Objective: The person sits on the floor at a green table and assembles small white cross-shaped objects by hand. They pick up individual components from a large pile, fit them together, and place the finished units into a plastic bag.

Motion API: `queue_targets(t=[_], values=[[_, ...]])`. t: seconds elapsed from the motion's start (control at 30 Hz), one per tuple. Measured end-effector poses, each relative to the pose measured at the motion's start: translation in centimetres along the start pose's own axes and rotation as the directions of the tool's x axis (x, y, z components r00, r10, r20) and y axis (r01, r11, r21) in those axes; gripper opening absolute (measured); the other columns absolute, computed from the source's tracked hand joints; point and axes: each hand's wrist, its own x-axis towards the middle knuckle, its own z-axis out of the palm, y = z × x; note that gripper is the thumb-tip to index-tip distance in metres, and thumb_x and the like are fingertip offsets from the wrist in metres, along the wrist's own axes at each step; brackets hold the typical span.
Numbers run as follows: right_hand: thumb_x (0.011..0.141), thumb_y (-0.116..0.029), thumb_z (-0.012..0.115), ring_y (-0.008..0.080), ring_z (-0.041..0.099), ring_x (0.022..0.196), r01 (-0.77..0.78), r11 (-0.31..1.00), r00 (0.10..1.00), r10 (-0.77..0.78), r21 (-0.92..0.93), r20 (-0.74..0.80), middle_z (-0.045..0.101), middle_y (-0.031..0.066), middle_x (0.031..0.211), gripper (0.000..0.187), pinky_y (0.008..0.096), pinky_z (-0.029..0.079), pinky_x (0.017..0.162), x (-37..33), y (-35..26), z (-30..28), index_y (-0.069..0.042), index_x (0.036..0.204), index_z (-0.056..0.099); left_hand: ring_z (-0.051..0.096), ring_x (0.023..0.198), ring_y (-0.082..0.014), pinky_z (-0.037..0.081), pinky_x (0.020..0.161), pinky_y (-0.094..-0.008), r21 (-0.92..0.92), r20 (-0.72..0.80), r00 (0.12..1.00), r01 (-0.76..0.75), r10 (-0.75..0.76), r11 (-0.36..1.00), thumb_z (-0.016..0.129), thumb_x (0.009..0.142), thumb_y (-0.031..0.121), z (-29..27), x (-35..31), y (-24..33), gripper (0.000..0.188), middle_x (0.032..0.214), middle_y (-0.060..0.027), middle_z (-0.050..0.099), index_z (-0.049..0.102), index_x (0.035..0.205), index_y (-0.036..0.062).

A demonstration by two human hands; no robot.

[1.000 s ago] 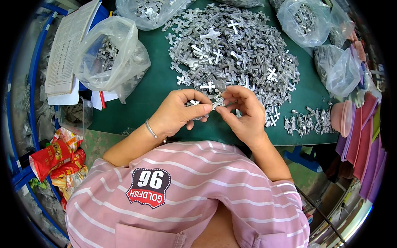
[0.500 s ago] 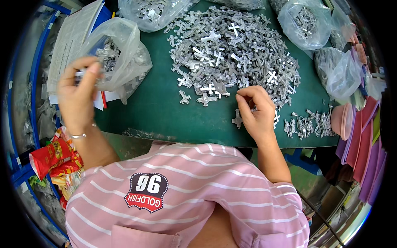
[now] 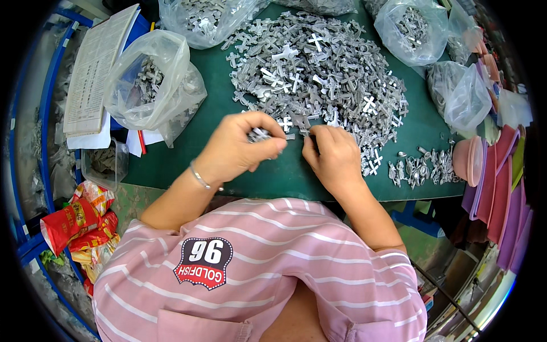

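A broad heap of silver-grey metal cross pendants [image 3: 325, 68] covers the middle of the green table [image 3: 250, 185]. My left hand [image 3: 236, 145] is in front of the heap's near left edge, its fingers curled round a few small metal cross pendants [image 3: 258, 135]. Just to its right, my right hand [image 3: 335, 157] rests at the heap's near edge with fingers bent down and together. Whatever lies under those fingertips is hidden. A small gap separates the two hands.
An open plastic bag [image 3: 128, 85] with metal pieces stands at the left, beside a printed sheet [image 3: 94, 80]. More bags [image 3: 413, 31] line the back. Small silver pieces [image 3: 419, 171] and pink cups [image 3: 468, 159] sit at the right. A clear tub [image 3: 108, 165] is at the left edge.
My left hand has come from the plastic bag on the left to the heap's near edge. My right hand has shifted slightly left, its fingers now lower against the pieces.
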Motion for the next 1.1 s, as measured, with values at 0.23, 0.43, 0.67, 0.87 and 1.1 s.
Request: queue_targets(t=[0.23,0.43,0.67,0.87,1.1], values=[[0.07,-0.002,0.062,0.0246,0.057,0.059,-0.035,0.995,0.998,0.039,0.093,-0.043,0.056,0.0103,0.065,0.011,0.0323,0.046,0.053,0.2,0.7,-0.2,-0.002,0.08,0.058,0.055,0.061,-0.0071,0.037,0.039,-0.0168,-0.066,0.09,0.99,0.111,-0.104,0.992,0.064,0.079,0.007,1.4,0.4,-2.2,0.012,0.075,-0.0048,0.059,0.06,0.088,0.0004],[0.079,0.0,0.06,0.0097,0.059,0.06,-0.567,0.445,0.806,0.473,0.693,0.355,0.063,0.0059,0.072,0.011,0.0219,0.047,0.053,0.8,0.1,-2.1,0.001,0.089,0.064,0.056,0.066,-0.0079,0.038,0.04,-0.0171,-0.095,0.051,0.989,0.141,-0.136,0.986,0.063,0.081,0.011,1.6,0.3,-1.9,0.017,0.078,-0.0048,0.059,0.06,0.095,0.0006],[0.082,-0.001,0.058,0.0082,0.061,0.066,-0.614,0.099,0.732,0.44,0.783,0.519,0.064,0.006,0.075,0.012,0.0191,0.049,0.053,0.7,0.1,-2.8,0.004,0.092,0.063,0.056,0.067,-0.0094,0.038,0.041,-0.0176,-0.291,0.097,0.979,0.199,-0.178,0.936,0.062,0.084,0.017,2.0,0.5,-2.4,0.019,0.078,-0.005,0.059,0.06,0.095,0.0017],[0.081,-0.001,0.06,0.0087,0.061,0.067,-0.587,0.137,0.745,0.478,0.798,0.466,0.064,0.0058,0.076,0.012,0.02,0.049,0.057,0.6,-0.2,-2.9,0.004,0.091,0.063,0.058,0.068,-0.0105,0.039,0.04,-0.0184,-0.331,0.129,0.973,0.225,-0.193,0.916,0.058,0.086,0.019,1.9,0.7,-2.7,0.019,0.079,-0.0059,0.06,0.059,0.094,0.0018],[0.072,0.0,0.065,0.027,0.059,0.069,0.001,0.815,1.0,0.008,0.579,-0.014,0.06,0.0112,0.078,0.01,0.0326,0.047,0.063,2.2,-0.8,-2.0,0.0,0.082,0.062,0.059,0.072,-0.0188,0.041,0.038,-0.0213,-0.632,0.363,0.902,0.421,-0.232,0.651,0.045,0.092,0.031,0.5,0.1,-4.2,0.031,0.084,-0.0103,0.058,0.056,0.096,0.0023]])
